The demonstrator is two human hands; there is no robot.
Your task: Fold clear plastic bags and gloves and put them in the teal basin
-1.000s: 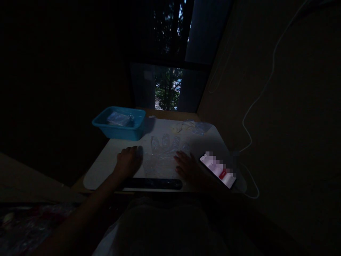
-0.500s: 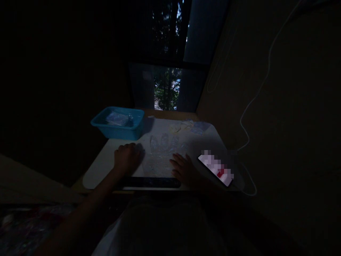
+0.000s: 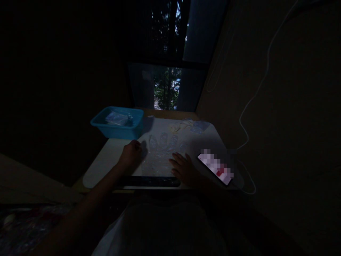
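Note:
A clear plastic glove [image 3: 162,151] lies flat on the small white table [image 3: 106,160], fingers pointing away from me. My left hand [image 3: 131,155] rests at the glove's left edge with its fingers curled under. Over on the glove's right edge, my right hand [image 3: 183,168] lies flat with the fingers spread. The room is very dark.
A blue plastic tub [image 3: 117,122] with clear bags inside stands at the table's back left. A lit phone [image 3: 215,169] lies at the right, with a white cable [image 3: 246,106] on the wall. More plastic pieces [image 3: 190,126] lie at the back. A dark bar [image 3: 149,181] runs along the front edge.
My left hand has shifted slightly right toward the glove and its fingers have curled in. My right hand has barely moved.

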